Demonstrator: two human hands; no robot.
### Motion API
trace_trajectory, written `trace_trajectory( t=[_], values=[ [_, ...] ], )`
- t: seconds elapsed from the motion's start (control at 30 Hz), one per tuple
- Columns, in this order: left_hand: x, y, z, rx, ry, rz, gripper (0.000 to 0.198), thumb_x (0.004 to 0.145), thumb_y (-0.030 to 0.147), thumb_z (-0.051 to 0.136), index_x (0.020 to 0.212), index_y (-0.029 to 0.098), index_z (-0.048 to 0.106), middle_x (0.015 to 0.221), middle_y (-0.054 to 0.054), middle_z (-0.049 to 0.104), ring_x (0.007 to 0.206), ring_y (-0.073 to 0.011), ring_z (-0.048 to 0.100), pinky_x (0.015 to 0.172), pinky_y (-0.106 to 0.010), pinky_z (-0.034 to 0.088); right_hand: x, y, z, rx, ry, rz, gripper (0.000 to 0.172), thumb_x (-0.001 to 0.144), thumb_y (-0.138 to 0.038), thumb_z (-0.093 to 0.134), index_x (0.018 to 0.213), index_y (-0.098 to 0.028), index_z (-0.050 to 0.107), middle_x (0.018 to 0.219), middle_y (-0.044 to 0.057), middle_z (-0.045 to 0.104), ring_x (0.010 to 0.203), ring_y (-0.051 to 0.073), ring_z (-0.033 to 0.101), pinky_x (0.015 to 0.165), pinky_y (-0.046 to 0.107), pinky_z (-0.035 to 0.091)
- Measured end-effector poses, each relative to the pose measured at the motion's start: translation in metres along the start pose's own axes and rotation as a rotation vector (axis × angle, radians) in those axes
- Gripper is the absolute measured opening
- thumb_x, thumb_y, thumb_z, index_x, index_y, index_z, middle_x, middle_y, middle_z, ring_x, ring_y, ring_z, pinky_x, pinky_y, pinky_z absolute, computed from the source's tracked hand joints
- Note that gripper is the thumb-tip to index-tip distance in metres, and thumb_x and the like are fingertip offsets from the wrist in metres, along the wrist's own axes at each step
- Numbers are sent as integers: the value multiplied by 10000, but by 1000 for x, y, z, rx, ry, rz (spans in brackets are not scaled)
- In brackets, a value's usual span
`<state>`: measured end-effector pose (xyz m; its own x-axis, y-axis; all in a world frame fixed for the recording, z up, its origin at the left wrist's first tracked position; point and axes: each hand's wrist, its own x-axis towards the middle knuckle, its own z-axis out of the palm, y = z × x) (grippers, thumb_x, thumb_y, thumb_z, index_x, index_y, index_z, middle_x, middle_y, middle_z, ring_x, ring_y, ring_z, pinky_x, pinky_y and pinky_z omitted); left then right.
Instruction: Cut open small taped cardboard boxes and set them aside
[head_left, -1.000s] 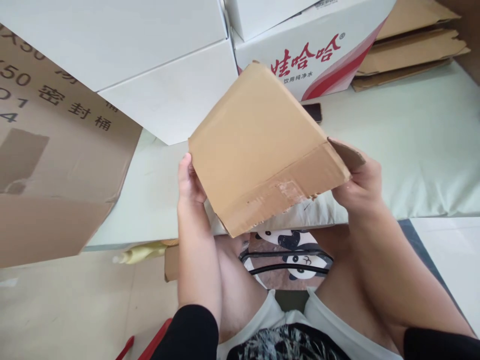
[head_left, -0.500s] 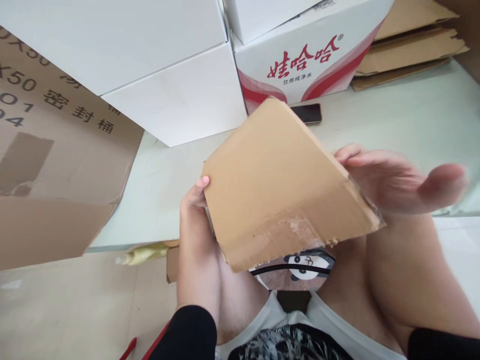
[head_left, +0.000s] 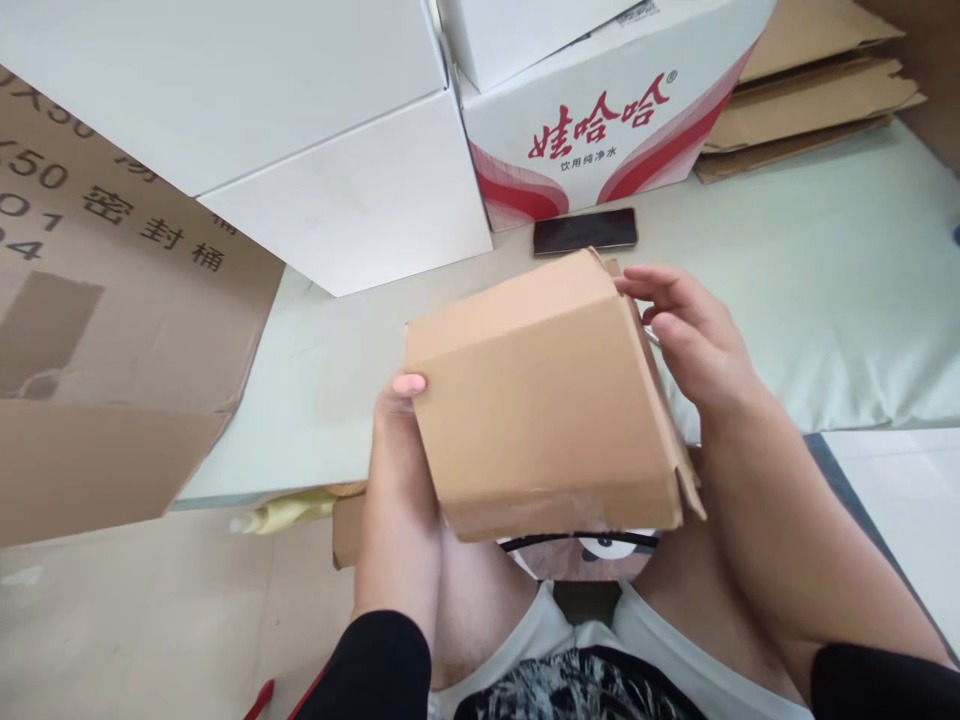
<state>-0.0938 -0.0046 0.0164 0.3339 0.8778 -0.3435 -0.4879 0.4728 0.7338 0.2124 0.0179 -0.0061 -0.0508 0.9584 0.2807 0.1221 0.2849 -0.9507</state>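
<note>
A brown cardboard box [head_left: 540, 410] is partly unfolded above my lap, its panels bent along creases and its right end open at loose flaps. My left hand [head_left: 401, 392] grips its left edge, thumb on the near face and fingers hidden behind. At the upper right corner, my right hand [head_left: 694, 335] has its fingertips at the flap edge, with thumb and fingers apart. A strip of clear tape runs along the box's lower panel.
On the pale green table [head_left: 322, 400] lie a black phone [head_left: 585, 232], a white and red carton [head_left: 600, 150], white boxes [head_left: 360, 200] and flattened cardboard [head_left: 810, 110]. A large printed carton [head_left: 112, 330] stands at left. A yellow bottle [head_left: 292, 512] shows below the table edge.
The cardboard has gone from a flattened shape to a partly opened box and its far corner has come down, uncovering the phone. My right hand has moved left to its upper right corner.
</note>
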Motion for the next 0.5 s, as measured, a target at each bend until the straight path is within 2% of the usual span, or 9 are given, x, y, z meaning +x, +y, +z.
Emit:
trace_trajectory(
  t=[0.07, 0.13, 0.27, 0.37, 0.5],
  values=[
    [-7, 0, 8, -88, 33, -51, 659, 743, 479, 679, 1332, 187, 622, 1260, -129, 733, 1155, -418, 676, 922, -558, 582, -1, -5, -3, -114, -86, 10, 528, 884, -685, 585, 1248, -313, 672, 1253, 62, 720, 1167, 316, 667, 1021, 491, 532],
    [-9, 0, 8, -133, 34, -63, 677, 746, 505, 680, 1343, 191, 623, 1288, -131, 721, 1124, -415, 686, 885, -559, 594, -2, -9, -5, -190, -191, 11, 564, 878, -722, 563, 1224, -296, 691, 1210, 70, 727, 1085, 319, 682, 976, 495, 538],
    [-3, -1, -5, -170, 16, -11, 654, 748, 547, 675, 1318, 228, 646, 1314, -110, 703, 1182, -395, 649, 899, -548, 587, -2, -13, -7, -200, -366, -5, 591, 866, -724, 587, 1265, -293, 650, 1343, 79, 676, 1236, 339, 622, 1056, 492, 479],
    [-2, -1, -11, -146, -16, -25, 622, 775, 574, 650, 1309, 257, 647, 1397, -82, 660, 1298, -407, 577, 978, -582, 552, -2, -14, -9, -158, -444, -16, 528, 856, -689, 640, 1177, -271, 610, 1265, 72, 682, 1186, 304, 628, 1031, 443, 483],
    [-6, -2, -5, -130, -16, -48, 607, 774, 571, 651, 1308, 284, 635, 1407, -65, 654, 1296, -409, 576, 985, -602, 540, -4, -13, -11, -97, -472, -17, 513, 801, -645, 734, 1073, -262, 528, 1145, 53, 640, 1053, 259, 627, 918, 381, 510]
  ],
)
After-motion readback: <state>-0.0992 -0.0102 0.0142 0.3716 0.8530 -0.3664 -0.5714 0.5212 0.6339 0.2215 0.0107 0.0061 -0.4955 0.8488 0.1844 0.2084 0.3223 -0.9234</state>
